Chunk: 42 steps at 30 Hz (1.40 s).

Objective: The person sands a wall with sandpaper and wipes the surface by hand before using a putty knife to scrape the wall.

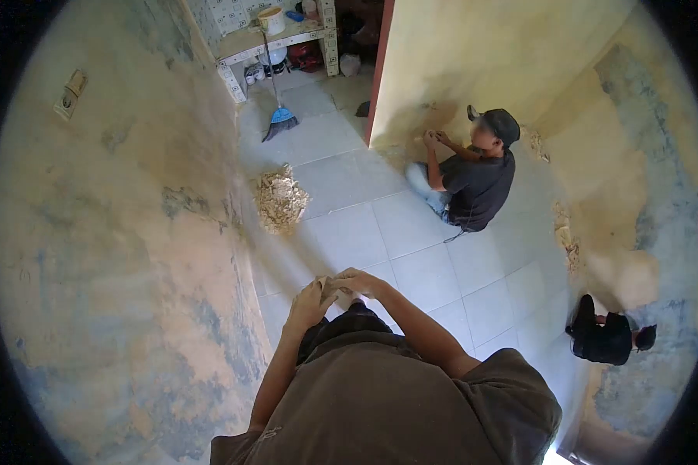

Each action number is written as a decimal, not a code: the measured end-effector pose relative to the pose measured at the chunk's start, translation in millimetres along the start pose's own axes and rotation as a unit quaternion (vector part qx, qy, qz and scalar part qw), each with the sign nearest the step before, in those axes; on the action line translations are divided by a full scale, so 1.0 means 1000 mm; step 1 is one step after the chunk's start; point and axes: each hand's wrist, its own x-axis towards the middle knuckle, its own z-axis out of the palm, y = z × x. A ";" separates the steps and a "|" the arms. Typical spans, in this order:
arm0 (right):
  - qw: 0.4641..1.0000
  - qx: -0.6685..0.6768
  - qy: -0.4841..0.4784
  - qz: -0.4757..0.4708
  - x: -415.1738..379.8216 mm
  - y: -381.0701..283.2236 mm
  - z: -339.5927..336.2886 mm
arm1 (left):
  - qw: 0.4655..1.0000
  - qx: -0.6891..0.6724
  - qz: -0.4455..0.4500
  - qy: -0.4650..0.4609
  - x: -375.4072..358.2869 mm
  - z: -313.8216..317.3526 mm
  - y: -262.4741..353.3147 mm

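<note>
My left hand [309, 304] and my right hand [359, 284] meet in front of my waist. Fingers on both are bent inward and closed. Between them is what looks like a small, flat, brownish piece, too small and too covered by the fingers to name. Beyond my hands, on the tiled floor [349, 236], lies a heap of pale flakes [281, 200], near the left wall and apart from both hands.
A person in a dark cap [481, 182] sits by the yellow wall, hands together. Another person [609, 337] is low by the right wall. A blue broom [280, 120] leans on a tiled counter [275, 43]. Peeling walls [132, 271] flank me; flakes [564, 239] lie along the right one.
</note>
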 end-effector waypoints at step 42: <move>0.951 0.100 0.263 -0.132 0.052 -0.081 0.063 | 0.881 -0.354 0.077 -0.302 0.142 -0.080 -0.163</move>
